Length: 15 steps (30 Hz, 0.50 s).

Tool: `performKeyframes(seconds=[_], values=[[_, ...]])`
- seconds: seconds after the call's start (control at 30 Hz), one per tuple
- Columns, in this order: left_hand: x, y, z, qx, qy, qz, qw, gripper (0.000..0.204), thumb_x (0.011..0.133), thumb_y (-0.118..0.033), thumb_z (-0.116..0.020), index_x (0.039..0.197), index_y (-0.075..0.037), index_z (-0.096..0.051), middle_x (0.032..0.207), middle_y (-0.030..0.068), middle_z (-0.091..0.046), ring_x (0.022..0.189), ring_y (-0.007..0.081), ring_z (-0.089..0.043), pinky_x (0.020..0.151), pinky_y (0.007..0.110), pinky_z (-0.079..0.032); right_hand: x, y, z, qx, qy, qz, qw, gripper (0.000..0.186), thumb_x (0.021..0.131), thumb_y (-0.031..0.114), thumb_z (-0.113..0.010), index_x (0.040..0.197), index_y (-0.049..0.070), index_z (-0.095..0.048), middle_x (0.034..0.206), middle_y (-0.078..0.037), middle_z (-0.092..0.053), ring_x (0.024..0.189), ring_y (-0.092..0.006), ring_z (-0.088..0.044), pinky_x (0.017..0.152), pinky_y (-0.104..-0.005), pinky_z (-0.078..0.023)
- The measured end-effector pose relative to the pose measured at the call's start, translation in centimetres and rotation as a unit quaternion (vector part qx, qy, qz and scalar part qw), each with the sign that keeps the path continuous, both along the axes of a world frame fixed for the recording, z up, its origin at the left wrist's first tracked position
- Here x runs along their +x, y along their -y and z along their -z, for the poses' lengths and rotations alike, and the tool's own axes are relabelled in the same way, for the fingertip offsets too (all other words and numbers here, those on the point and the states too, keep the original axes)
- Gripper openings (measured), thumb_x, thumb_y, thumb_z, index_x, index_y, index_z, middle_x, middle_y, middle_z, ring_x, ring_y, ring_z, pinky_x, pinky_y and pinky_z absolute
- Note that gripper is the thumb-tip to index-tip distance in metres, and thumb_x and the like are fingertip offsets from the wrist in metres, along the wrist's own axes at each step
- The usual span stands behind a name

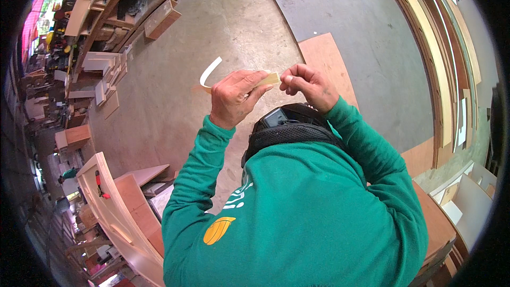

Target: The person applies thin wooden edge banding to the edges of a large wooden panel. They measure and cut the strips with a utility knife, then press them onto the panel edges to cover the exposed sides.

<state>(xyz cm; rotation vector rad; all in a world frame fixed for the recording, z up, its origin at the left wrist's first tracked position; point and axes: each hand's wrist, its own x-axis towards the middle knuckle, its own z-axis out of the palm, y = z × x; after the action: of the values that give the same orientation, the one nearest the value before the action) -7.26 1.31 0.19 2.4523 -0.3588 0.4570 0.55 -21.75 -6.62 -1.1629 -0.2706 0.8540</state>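
A narrow, flexible strip (211, 69) is held in front of my waist, its white tail curling up beyond my left hand (232, 98). The fingers and thumb of that hand are closed on it, and a yellowish face of the strip shows at the right. My right hand (312, 86) is pinched closed at the strip's right end; whether it grips the strip itself or something thin on it is too small to tell. Just below both hands is a black waist pouch (297, 133), with a dark, flat device (275, 118) at its top.
A large grey sheet (366, 37) lies ahead to the right, beside long stacked boards (433, 58). Wooden shelving and offcuts line the left, with a wooden box (162, 19) on the floor. At lower left, a red-handled tool (100, 185) rests on a pale wooden panel (114, 202).
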Motion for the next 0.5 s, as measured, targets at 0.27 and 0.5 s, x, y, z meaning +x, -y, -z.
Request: performKeyframes(seconds=[0.27,0.5], values=[[0.2,0.5,-0.4,0.036,0.014,0.009,0.999,0.034,0.082,-0.010,-0.092,0.115,-0.008,-0.083,0.101,0.0108,-0.082,0.090,0.0253,-0.079,0.074,0.038,-0.063,0.3,0.0,-1.5,-0.101,0.208,0.027,0.973,0.019,0.098,0.017,-0.072,0.105,0.000,-0.076,0.086,-0.003,-0.072,0.079,-0.0100,-0.063,0.071,-0.0300,-0.053],[0.8,1.0,-0.4,0.082,0.042,0.016,0.996,0.034,0.082,-0.014,-0.092,0.115,-0.010,-0.083,0.100,0.0088,-0.081,0.087,0.0264,-0.078,0.072,0.039,-0.063,0.7,-0.7,-2.3,-0.158,0.343,0.056,0.924,0.012,0.088,0.011,-0.069,0.094,0.000,-0.070,0.081,-0.017,-0.071,0.072,-0.0298,-0.069,0.068,-0.0418,-0.055]])
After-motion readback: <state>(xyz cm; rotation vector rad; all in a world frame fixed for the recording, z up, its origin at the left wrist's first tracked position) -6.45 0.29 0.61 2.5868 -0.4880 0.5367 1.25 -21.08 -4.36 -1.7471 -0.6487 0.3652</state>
